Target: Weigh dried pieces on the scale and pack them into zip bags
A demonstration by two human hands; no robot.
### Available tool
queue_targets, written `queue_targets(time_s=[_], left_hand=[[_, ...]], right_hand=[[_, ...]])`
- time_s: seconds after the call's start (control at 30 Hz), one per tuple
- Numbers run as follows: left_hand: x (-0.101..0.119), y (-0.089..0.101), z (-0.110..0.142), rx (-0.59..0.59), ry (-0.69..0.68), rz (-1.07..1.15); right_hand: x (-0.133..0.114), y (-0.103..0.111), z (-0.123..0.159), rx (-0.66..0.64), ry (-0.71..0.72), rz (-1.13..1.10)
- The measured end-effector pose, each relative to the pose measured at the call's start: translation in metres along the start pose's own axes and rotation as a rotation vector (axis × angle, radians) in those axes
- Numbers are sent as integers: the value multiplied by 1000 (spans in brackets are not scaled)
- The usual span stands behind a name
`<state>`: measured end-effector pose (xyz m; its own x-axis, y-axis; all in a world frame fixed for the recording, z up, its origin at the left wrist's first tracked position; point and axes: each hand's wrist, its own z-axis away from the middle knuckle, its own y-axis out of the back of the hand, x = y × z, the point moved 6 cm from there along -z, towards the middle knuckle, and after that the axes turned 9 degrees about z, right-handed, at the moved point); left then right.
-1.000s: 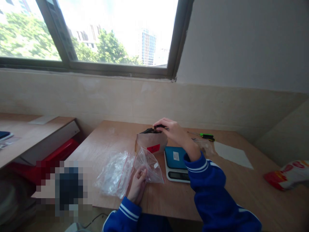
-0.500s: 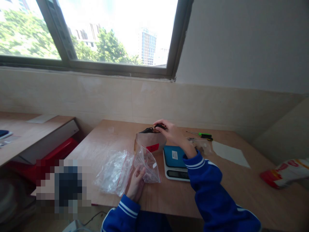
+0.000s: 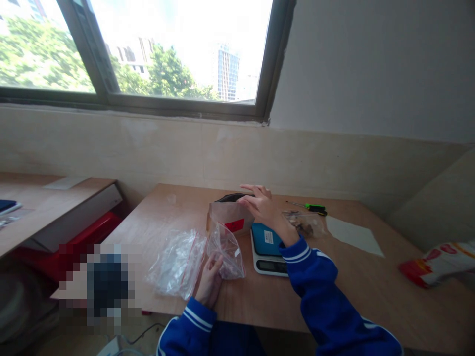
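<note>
A brown paper bag (image 3: 230,216) with a red label stands open on the wooden table (image 3: 334,277). My right hand (image 3: 260,203) hovers at the bag's right rim with its fingers stretched out and nothing in them. My left hand (image 3: 210,282) grips the lower edge of a small clear zip bag (image 3: 227,244) that stands just in front of the paper bag. A digital scale (image 3: 267,244) with a blue top lies to the right of both bags, under my right forearm.
A heap of clear zip bags (image 3: 174,264) lies left of my left hand. Behind the scale are a filled clear bag (image 3: 306,222), a green-handled screwdriver (image 3: 313,208) and a white sheet (image 3: 352,236). A red-and-white packet (image 3: 438,264) sits at the table's right edge.
My right hand has come out of the mouth of the paper bag and its fingers have opened. My left hand has kept its hold on the small zip bag.
</note>
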<state>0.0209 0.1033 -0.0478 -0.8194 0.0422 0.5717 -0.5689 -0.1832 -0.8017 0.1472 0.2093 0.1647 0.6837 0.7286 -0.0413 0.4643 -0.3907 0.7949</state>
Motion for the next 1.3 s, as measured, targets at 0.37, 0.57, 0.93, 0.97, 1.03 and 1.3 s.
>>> queue_targets(time_s=[0.37,0.57,0.93,0.97,1.03,1.3], left_hand=[[0,-12,7,-67,-13,102],[10,-23,20,-25,-76,17],[86,-41,40,192,-427,-541],[97,-40,40,207,-434,-558],[125,-30,37,285,-487,-584],[201,33,-5,566,-451,-1391]], right_hand=[[-64,-60,155,-112,-725,-746],[-58,-85,181,25,-953,-1003],[-82,-75,191,-150,-859,-1150],[-80,-73,191,-169,-833,-1088],[-61,-66,189,-149,-811,-927],[131,-42,184,25,-875,94]])
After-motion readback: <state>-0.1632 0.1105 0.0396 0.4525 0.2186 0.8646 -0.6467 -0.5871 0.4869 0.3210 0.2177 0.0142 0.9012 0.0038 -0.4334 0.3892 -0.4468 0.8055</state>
